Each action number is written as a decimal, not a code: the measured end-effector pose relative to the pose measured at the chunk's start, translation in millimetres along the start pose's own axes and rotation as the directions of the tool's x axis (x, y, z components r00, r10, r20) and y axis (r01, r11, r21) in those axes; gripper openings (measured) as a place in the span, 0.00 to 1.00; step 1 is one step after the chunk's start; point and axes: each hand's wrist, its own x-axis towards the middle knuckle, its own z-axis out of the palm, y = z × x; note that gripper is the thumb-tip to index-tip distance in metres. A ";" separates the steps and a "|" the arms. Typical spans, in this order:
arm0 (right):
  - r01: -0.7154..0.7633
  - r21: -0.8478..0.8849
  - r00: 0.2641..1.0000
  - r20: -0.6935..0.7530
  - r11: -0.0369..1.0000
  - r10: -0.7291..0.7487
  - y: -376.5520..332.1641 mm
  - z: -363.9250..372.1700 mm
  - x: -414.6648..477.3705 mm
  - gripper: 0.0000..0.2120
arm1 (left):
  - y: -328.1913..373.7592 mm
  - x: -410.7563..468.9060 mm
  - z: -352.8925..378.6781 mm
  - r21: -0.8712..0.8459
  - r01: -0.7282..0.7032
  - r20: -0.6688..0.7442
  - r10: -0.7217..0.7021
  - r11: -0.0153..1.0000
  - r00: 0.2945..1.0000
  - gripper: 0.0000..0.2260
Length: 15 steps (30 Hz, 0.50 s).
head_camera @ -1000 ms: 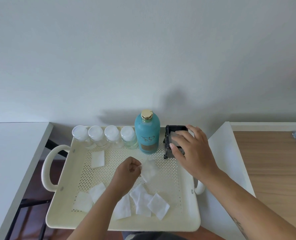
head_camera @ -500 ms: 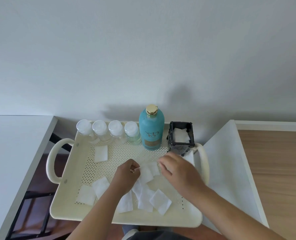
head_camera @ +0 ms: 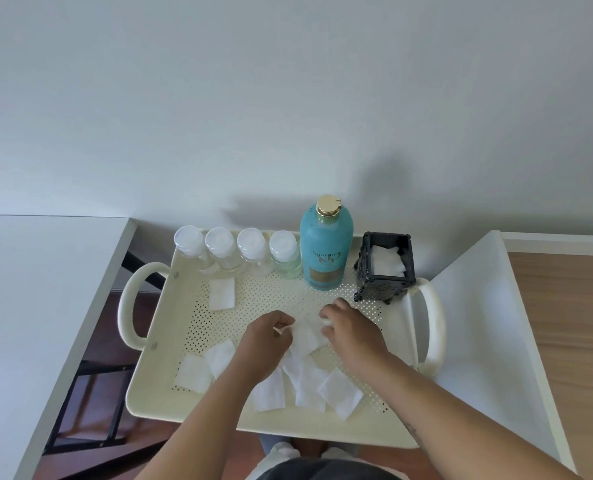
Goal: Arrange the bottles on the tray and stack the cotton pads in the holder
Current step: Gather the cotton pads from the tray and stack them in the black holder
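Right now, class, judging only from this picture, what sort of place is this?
Probably a home or salon grooming corner: a cream tray holds a teal bottle, small clear bottles and a black holder of cotton pads.

five bottles [head_camera: 326,244] upright along tray's [head_camera: 156,386] far edge — white square pads [head_camera: 222,294] scattered; some in black holder [head_camera: 386,265].

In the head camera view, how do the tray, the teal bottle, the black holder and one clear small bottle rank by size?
Largest to smallest as they look:
1. tray
2. teal bottle
3. black holder
4. small bottle
The four small bottles look alike.
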 end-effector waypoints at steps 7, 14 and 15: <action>-0.116 0.320 0.993 0.005 0.940 0.121 -2.2 -12.0 -12.6 0.04 | 0.8 -9.3 -15.0 -0.186 0.092 -0.050 -0.103 0.978 0.993 0.07; -0.137 0.715 0.942 -0.121 0.686 0.314 -16.9 -57.3 -43.8 0.07 | 14.9 -17.1 -22.8 -0.462 0.087 -0.035 -0.117 0.882 0.993 0.04; -0.112 0.743 0.935 -0.147 0.660 0.324 -20.8 -66.6 -47.4 0.06 | 19.6 -17.2 -23.1 -0.489 0.073 -0.028 -0.100 0.869 0.995 0.04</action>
